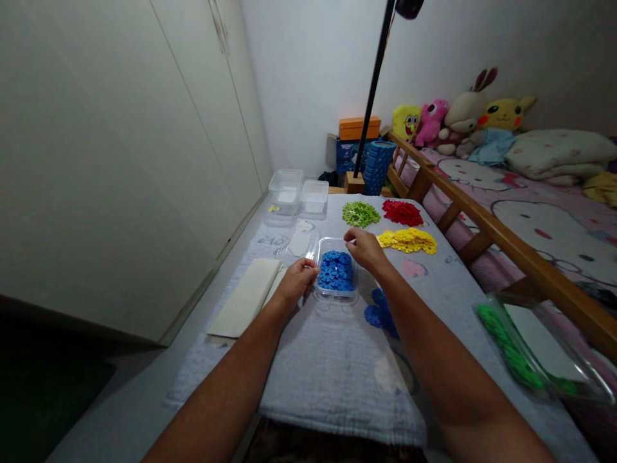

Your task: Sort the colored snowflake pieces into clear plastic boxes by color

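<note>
A clear plastic box (357,275) stands in the middle of the cloth-covered table, with blue flower-shaped plastic discs (336,271) stacked inside. My left hand (299,280) pinches the box's left edge, thumb and fingers closed together. At the far right corner, my right hand (364,247) has its fingers bent and pressed on the rim. Whether a lid lies on the box is hard to make out through the clear plastic. More blue discs (378,313) lie loose on the cloth, partly hidden under my right forearm.
Behind the box lie piles of light green (360,213), red (402,213) and yellow discs (409,240). Clear containers (286,186) stand far left. A beige folded sheet (245,297) lies left; a container of green discs (511,347) sits right, beside the bed's wooden rail (482,222).
</note>
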A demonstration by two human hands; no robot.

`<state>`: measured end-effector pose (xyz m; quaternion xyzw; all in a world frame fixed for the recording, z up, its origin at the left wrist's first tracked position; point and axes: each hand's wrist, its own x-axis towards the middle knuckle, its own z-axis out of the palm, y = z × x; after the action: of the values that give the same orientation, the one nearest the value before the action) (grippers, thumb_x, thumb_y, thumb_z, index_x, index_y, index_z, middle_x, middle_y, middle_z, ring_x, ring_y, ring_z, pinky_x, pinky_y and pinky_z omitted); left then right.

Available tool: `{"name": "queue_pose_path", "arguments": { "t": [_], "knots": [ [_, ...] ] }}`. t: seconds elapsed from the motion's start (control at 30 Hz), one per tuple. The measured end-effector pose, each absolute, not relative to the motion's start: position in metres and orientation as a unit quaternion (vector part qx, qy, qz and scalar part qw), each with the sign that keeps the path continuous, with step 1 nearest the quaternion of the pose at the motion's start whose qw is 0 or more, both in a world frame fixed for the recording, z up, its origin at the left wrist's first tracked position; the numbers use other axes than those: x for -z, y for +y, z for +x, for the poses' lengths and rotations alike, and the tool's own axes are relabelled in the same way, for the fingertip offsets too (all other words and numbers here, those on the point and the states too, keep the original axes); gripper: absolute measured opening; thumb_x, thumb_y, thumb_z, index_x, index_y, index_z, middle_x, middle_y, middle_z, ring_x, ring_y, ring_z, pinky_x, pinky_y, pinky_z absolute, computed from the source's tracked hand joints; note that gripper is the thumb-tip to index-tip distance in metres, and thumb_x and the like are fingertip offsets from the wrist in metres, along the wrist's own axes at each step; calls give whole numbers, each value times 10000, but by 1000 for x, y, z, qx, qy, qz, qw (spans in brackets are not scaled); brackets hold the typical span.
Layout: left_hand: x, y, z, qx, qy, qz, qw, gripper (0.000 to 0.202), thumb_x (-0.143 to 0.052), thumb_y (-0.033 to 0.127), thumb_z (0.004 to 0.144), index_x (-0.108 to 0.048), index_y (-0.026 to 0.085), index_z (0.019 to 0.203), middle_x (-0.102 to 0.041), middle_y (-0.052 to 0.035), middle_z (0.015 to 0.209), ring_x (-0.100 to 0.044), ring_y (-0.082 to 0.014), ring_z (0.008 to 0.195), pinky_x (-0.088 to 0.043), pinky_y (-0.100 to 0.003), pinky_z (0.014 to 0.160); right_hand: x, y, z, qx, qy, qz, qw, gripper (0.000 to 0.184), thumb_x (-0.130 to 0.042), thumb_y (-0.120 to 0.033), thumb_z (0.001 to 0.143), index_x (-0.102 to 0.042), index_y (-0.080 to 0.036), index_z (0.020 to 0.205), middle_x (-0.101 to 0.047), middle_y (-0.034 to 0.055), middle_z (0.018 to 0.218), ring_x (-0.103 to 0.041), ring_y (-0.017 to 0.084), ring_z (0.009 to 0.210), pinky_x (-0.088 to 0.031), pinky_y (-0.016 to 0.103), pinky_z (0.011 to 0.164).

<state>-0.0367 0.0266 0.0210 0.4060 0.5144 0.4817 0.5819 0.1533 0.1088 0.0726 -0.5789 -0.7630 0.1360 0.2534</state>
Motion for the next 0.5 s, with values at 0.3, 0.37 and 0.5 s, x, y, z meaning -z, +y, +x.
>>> {"name": "queue_pose_path", "arguments": {
  "t": [0.3, 0.37, 0.5],
  "knots": [
    [-18, 28, -38, -476, 518, 418, 574, 226, -669, 323, 677, -540, 203, 818, -445, 88, 513, -354, -61, 374, -233, -182, 374, -64, 80, 237, -169, -742, -602, 242, 140, -602, -169, 783, -705, -182, 877, -717, 49, 851, -613, 168, 726, -453, 279, 705],
    [-18, 27, -38, -474, 518, 421, 574, 223, -667, 326, 680, -542, 202, 818, -450, 86, 513, -359, -61, 377, -239, -180, 377, -60, 69, 249, -198, -756, -597, 184, 114, -635, -185, 758, -707, -186, 846, -705, 38, 807, -607, 169, 707, -444, 273, 673],
    [-20, 27, -38, -476, 516, 419, 576, 222, -672, 326, 678, -543, 201, 808, -449, 86, 516, -348, -53, 374, -228, -175, 382, -45, 51, 257, -250, -785, -554, 119, 143, -700, -209, 703, -714, -201, 845, -682, 26, 804, -610, 174, 727, -453, 269, 670]
  ]
}}
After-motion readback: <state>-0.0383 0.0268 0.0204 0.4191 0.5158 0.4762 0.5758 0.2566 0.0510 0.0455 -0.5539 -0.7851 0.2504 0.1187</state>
